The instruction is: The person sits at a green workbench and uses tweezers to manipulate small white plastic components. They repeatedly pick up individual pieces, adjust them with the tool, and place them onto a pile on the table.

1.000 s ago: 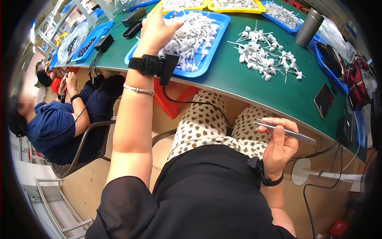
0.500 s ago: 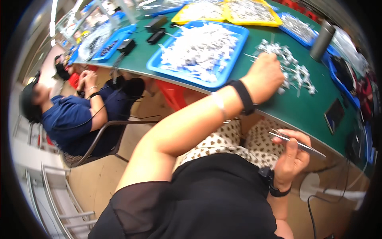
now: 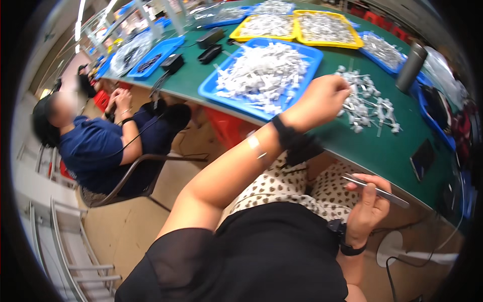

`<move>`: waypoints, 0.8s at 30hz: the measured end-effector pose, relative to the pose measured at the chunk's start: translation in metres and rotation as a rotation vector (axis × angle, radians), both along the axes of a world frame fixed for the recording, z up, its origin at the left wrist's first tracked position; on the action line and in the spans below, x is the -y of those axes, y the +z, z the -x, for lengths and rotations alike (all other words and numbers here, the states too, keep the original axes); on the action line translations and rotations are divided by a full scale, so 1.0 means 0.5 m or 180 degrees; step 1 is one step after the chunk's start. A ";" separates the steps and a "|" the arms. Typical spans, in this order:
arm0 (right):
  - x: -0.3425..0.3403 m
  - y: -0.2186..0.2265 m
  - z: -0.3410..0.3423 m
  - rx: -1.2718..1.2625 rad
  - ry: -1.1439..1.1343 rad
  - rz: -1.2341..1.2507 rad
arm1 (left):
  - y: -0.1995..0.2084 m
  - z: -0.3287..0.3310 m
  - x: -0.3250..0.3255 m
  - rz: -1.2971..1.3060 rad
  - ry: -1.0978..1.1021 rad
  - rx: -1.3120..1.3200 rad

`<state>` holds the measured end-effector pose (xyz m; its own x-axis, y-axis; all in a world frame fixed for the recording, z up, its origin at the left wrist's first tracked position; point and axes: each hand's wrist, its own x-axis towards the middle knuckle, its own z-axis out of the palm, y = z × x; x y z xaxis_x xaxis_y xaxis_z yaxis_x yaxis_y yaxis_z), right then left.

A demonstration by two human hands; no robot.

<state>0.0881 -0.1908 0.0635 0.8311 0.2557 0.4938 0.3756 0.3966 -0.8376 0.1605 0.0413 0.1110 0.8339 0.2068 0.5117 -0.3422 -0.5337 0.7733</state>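
My left hand (image 3: 324, 102) is over the green table, at the left edge of a loose pile of small white plastic parts with thin stems (image 3: 366, 103). Its fingers are pinched together, and whatever they hold is hidden. Just left of that wrist stands a blue tray (image 3: 211, 93) heaped with similar white parts (image 3: 264, 70). Close to my body, below the table's edge, my right hand (image 3: 370, 211) is closed around a pair of metal tweezers (image 3: 385, 194), whose tips point left.
Yellow trays (image 3: 354, 43) of small parts stand behind the blue one. A grey bottle (image 3: 411, 68) and a phone (image 3: 422, 158) are on the right of the table (image 3: 312, 75). Black boxes (image 3: 210, 38) lie at left. A seated person (image 3: 98, 141) in a blue shirt is at my left.
My left hand has drawn slightly back and left from over the loose parts. The right hand still holds the tweezers in nearly the same place. The whole view has shifted a little.
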 end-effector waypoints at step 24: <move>-0.010 -0.023 -0.004 -0.0400 0.0188 0.0050 | -0.150 0.279 0.090 0.4187 -0.0766 -0.1745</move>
